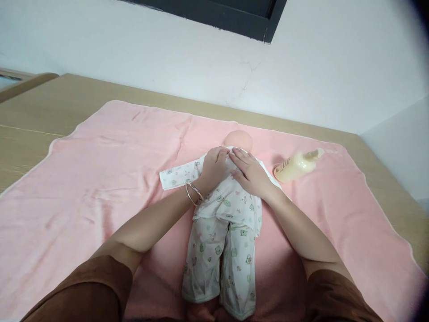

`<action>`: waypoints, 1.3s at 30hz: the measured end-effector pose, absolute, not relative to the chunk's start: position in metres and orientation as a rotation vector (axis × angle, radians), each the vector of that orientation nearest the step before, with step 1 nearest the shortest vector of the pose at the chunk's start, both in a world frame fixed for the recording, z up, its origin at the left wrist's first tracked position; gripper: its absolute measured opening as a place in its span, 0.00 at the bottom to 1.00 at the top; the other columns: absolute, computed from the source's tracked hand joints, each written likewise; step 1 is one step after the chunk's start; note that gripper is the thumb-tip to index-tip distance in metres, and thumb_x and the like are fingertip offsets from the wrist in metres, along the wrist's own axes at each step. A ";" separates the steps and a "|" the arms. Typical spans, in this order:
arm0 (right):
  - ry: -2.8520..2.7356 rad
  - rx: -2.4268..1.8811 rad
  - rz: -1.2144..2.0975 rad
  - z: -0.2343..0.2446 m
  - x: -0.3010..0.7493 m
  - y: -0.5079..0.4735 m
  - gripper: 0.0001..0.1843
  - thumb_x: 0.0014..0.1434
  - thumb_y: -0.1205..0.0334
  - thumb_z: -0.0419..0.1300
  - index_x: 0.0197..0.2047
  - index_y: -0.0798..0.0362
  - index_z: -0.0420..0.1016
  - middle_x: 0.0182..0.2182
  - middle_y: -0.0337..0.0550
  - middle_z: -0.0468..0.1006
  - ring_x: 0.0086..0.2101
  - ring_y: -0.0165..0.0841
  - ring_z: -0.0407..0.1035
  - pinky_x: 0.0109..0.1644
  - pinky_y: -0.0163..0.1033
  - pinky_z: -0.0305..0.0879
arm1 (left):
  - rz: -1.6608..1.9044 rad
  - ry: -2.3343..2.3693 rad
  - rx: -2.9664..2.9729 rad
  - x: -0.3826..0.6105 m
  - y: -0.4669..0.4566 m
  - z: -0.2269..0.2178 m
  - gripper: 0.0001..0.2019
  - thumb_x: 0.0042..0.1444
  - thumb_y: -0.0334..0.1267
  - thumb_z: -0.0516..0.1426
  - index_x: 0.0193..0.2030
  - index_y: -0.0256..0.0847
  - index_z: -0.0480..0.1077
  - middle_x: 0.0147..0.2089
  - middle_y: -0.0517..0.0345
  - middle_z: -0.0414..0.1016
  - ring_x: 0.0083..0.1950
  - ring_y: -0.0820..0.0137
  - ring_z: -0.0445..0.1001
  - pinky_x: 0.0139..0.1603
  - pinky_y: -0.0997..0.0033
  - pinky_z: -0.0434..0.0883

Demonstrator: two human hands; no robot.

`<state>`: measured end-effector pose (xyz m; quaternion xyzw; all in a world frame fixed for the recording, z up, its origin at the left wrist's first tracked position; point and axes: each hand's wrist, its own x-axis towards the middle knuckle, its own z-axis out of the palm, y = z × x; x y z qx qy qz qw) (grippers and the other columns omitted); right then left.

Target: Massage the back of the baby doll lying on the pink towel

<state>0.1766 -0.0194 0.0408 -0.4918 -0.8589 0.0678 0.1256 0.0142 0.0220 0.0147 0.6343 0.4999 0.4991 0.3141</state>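
A baby doll [237,139] in a white top [231,205] and matching trousers [204,259] lies stretched out, its bald head away from me. Both garments carry a small green and pink print. My left hand [215,167] rests on the upper part of the top, fingers extended and a silver bangle [194,193] at the wrist. Beside it, my right hand [250,172] lies flat, its fingers spread on the cloth just below the head. The fingertips of the two hands nearly meet. One sleeve [179,174] sticks out to the left; the other is mostly covered by my right arm.
A pale yellow bottle [296,166] with a pump top lies on its side right of the doll. Under everything spreads a pink blanket [83,179] with some creases, on a wooden table [90,91]. Behind stands a white wall [201,62] with a dark frame [234,20].
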 end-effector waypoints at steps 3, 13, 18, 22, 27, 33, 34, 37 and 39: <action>-2.345 -1.716 0.113 0.040 0.163 -0.040 0.37 0.74 0.52 0.45 0.75 0.72 0.52 0.74 0.69 0.52 0.74 0.54 0.45 0.75 0.61 0.47 | 1.372 1.279 1.621 0.014 0.021 0.014 0.16 0.71 0.40 0.45 0.36 0.45 0.71 0.42 0.53 0.81 0.48 0.63 0.78 0.55 0.62 0.73; -2.558 -1.425 0.139 0.044 0.170 -0.026 0.31 0.74 0.51 0.47 0.74 0.53 0.60 0.75 0.48 0.54 0.75 0.46 0.45 0.77 0.60 0.44 | 1.417 1.231 1.577 0.012 0.021 0.007 0.16 0.73 0.43 0.44 0.44 0.44 0.71 0.44 0.54 0.81 0.48 0.65 0.78 0.55 0.64 0.74; -2.244 -1.843 -0.003 0.042 0.156 -0.048 0.37 0.74 0.49 0.44 0.73 0.72 0.56 0.71 0.70 0.60 0.71 0.55 0.55 0.72 0.59 0.57 | 1.413 1.250 1.610 0.013 0.021 0.008 0.17 0.73 0.45 0.44 0.43 0.44 0.72 0.42 0.53 0.81 0.50 0.64 0.78 0.56 0.63 0.73; -2.324 -1.787 -0.066 0.043 0.143 -0.070 0.34 0.74 0.53 0.45 0.72 0.69 0.60 0.71 0.69 0.61 0.71 0.56 0.54 0.72 0.59 0.56 | 1.395 1.268 1.633 0.012 0.021 0.007 0.19 0.74 0.47 0.43 0.43 0.44 0.72 0.43 0.55 0.81 0.51 0.65 0.78 0.56 0.64 0.73; -2.344 -1.756 0.008 0.045 0.155 -0.048 0.34 0.73 0.50 0.48 0.72 0.66 0.61 0.72 0.62 0.60 0.72 0.54 0.52 0.74 0.56 0.53 | 1.379 1.280 1.651 0.011 0.020 0.008 0.17 0.73 0.44 0.44 0.43 0.45 0.72 0.43 0.54 0.81 0.50 0.64 0.78 0.56 0.64 0.73; -2.236 -1.928 0.112 0.048 0.166 -0.036 0.37 0.74 0.44 0.43 0.73 0.65 0.57 0.71 0.65 0.61 0.70 0.55 0.55 0.69 0.57 0.59 | 1.205 1.312 1.961 0.005 0.015 0.007 0.12 0.63 0.35 0.52 0.49 0.42 0.74 0.54 0.49 0.80 0.58 0.59 0.75 0.64 0.55 0.70; -2.212 -1.974 0.098 0.049 0.167 -0.037 0.38 0.74 0.44 0.42 0.73 0.66 0.57 0.70 0.68 0.63 0.69 0.56 0.58 0.67 0.57 0.61 | 1.185 1.310 2.014 0.004 0.014 0.006 0.13 0.63 0.35 0.51 0.50 0.41 0.74 0.55 0.47 0.80 0.59 0.58 0.74 0.66 0.53 0.69; -2.150 -2.080 0.066 0.052 0.168 -0.038 0.36 0.75 0.43 0.41 0.67 0.66 0.65 0.63 0.69 0.72 0.62 0.56 0.68 0.60 0.54 0.67 | 1.130 1.316 2.128 0.004 0.013 0.005 0.16 0.65 0.37 0.50 0.54 0.39 0.74 0.57 0.45 0.79 0.61 0.57 0.73 0.67 0.51 0.68; -2.129 -2.112 0.061 0.053 0.168 -0.036 0.34 0.75 0.43 0.41 0.61 0.63 0.70 0.57 0.66 0.77 0.56 0.54 0.73 0.56 0.52 0.69 | 1.093 1.326 2.183 0.005 0.012 0.006 0.17 0.66 0.37 0.49 0.56 0.38 0.73 0.59 0.44 0.78 0.63 0.57 0.73 0.69 0.50 0.68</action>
